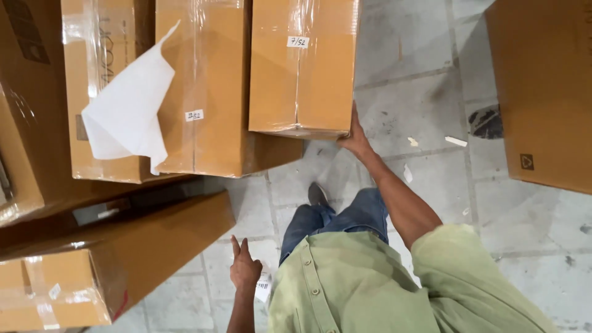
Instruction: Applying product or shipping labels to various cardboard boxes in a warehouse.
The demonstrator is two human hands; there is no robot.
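Cardboard box [302, 68], tall and taped along its seams with clear tape, stood at upper centre of the frame, a small white label stuck near its top. Right hand [354, 137] pressed against the box's lower right corner, fingers wrapped round the edge, arm stretched forward from a pale green sleeve; how firmly it gripped could not be told. Left hand [245, 266] hung low at lower centre, apart from every box, two fingers pointing upward and the rest curled in; a small white slip [264, 287] showed just beside it, though whether the hand held it could not be told. Second box [203, 92] sat just left of the first, touching it, also taped and bearing a small label. White paper sheet [132, 111] lay loose across that box and the third box [98, 92] beside it at upper left. Long box [123, 259] lay tilted at lower left, near the left hand. Large box [542, 92] filled the upper right corner, well apart from the rest. Grey tiled floor [419, 80] showed between them, scattered with small paper scraps [456, 141]. Blue jeans and one shoe [317, 194] showed below the first box.
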